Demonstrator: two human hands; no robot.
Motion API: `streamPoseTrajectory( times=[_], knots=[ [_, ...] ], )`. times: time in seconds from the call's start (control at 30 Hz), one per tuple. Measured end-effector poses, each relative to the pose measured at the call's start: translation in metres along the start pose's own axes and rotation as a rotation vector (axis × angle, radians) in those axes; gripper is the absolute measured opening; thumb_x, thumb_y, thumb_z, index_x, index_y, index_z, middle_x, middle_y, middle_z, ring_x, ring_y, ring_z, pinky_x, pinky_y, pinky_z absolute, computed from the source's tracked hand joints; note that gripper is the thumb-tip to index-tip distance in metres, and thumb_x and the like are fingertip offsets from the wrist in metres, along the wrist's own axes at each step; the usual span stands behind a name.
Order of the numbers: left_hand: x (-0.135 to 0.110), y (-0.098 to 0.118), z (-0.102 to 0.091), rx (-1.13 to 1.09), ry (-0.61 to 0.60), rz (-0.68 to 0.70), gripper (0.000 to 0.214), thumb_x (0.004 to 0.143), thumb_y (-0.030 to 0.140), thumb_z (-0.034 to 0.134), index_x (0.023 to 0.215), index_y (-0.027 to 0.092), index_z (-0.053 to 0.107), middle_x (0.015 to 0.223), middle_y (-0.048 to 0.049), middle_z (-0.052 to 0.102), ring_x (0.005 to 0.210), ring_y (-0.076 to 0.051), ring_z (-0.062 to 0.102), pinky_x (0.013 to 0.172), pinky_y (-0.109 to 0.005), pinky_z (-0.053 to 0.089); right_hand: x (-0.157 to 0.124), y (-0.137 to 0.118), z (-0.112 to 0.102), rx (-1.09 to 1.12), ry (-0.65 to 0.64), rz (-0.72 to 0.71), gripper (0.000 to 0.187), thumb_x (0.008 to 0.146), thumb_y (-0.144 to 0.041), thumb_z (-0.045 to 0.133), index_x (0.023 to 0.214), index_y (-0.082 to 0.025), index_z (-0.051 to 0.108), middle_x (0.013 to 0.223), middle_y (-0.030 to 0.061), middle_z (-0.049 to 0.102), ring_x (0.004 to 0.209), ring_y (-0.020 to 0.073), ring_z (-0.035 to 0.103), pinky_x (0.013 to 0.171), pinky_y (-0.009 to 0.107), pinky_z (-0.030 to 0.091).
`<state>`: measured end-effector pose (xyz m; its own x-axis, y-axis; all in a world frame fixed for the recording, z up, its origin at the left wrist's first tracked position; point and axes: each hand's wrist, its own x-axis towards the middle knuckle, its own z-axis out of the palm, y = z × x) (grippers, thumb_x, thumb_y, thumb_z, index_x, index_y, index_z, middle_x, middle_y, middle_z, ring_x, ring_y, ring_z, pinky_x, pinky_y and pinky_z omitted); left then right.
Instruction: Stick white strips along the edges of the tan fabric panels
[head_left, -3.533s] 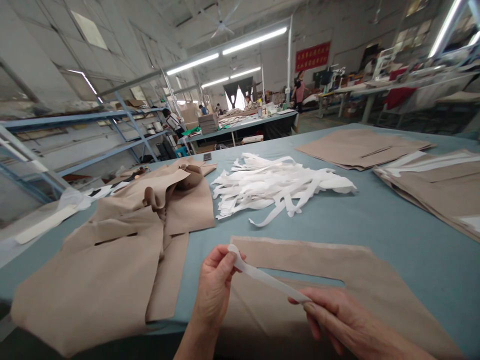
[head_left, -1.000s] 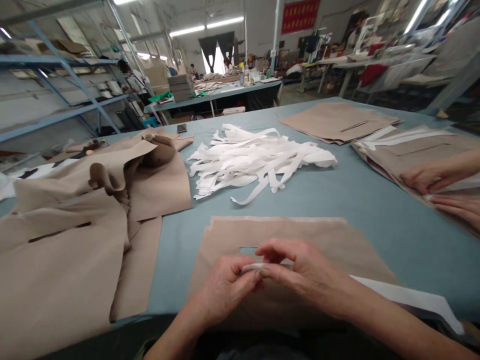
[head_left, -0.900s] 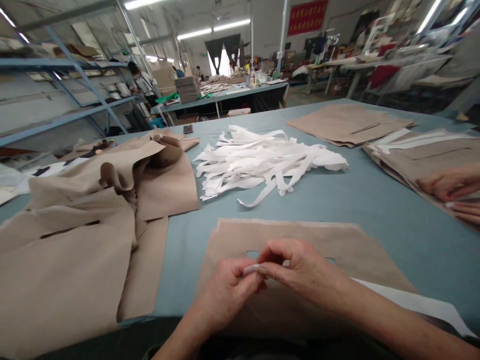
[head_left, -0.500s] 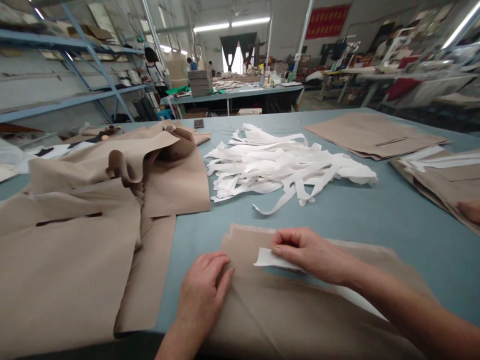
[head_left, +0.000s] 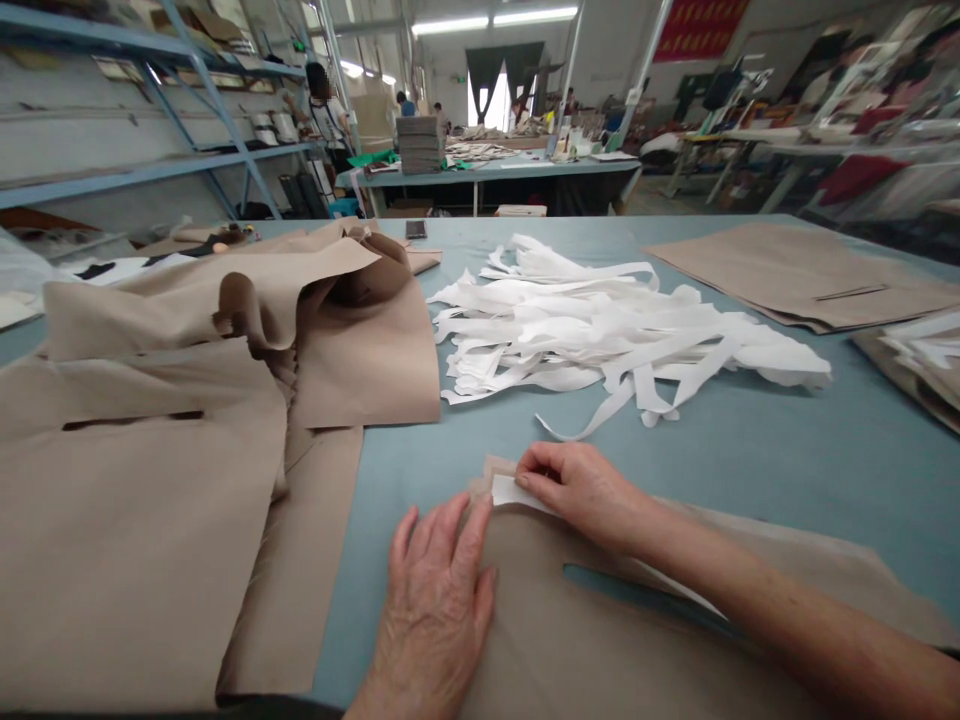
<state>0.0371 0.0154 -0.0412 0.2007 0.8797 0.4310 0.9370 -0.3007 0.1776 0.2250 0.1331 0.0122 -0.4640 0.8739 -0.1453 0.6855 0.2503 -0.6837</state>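
Observation:
In front of me lies a beige fabric piece (head_left: 540, 610) with a long slit cut in it. My right hand (head_left: 581, 490) pinches a white strip (head_left: 508, 491) between thumb and fingers, and the strip's end lies along the fabric's top edge near its notched corner. Part of the strip is hidden under my right hand and forearm. My left hand (head_left: 439, 590) rests flat on the fabric's left edge, fingers spread, its forefinger tip right by the strip's end.
A loose heap of white strips (head_left: 570, 330) lies beyond my hands. Large beige fabric panels (head_left: 135, 520) cover the table's left side, partly crumpled. More beige panels (head_left: 795, 265) lie at the far right. A small dark object (head_left: 415, 229) sits near the table's far edge.
My right hand has brought the white strip's end left and up to the fabric's top corner. My left hand has flattened and its fingers have spread out. The view has shifted left.

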Motion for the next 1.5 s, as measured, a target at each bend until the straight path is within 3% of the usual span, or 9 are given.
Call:
streamPoseTrajectory(
  times=[0.1, 0.3, 0.73, 1.5],
  knots=[
    [0.004, 0.002, -0.002, -0.013, -0.028, -0.013, 0.059, 0.086, 0.009, 0.047, 0.142, 0.028, 0.046, 0.133, -0.005, 0.063, 0.118, -0.022, 0.058, 0.109, -0.049, 0.035, 0.002, 0.001, 0.004, 0.012, -0.007, -0.009, 0.019, 0.086, -0.026, 0.054, 0.078, -0.019, 0.07, 0.068, -0.0001, 0.067, 0.064, 0.0153, 0.056, 0.061, 0.026, 0.039],
    [0.007, 0.002, -0.002, -0.028, -0.034, -0.017, 0.054, 0.084, 0.009, 0.046, 0.135, 0.026, 0.054, 0.123, -0.0038, 0.067, 0.111, -0.022, 0.061, 0.108, -0.047, 0.034, 0.003, 0.006, 0.01, 0.013, 0.015, 0.014, 0.019, 0.087, -0.026, 0.054, 0.078, -0.02, 0.07, 0.068, -0.0005, 0.067, 0.063, 0.0152, 0.057, 0.06, 0.026, 0.039],
    [0.017, 0.002, -0.005, -0.028, -0.078, -0.018, 0.052, 0.085, 0.011, 0.046, 0.133, 0.027, 0.056, 0.119, -0.0037, 0.067, 0.106, -0.021, 0.061, 0.107, -0.047, 0.033, 0.003, 0.011, 0.014, 0.147, 0.031, 0.076, 0.019, 0.089, -0.029, 0.051, 0.076, -0.021, 0.061, 0.058, -0.0029, 0.06, 0.054, 0.0141, 0.057, 0.055, 0.025, 0.039],
    [0.015, 0.002, -0.003, -0.02, -0.062, -0.03, 0.048, 0.088, 0.013, 0.048, 0.132, 0.029, 0.058, 0.118, -0.0014, 0.066, 0.107, -0.019, 0.06, 0.107, -0.044, 0.033, 0.002, 0.001, 0.016, -0.012, 0.058, 0.126, 0.018, 0.093, -0.021, 0.051, 0.08, -0.021, 0.063, 0.06, -0.0029, 0.063, 0.055, 0.0126, 0.058, 0.058, 0.024, 0.036]
  ],
)
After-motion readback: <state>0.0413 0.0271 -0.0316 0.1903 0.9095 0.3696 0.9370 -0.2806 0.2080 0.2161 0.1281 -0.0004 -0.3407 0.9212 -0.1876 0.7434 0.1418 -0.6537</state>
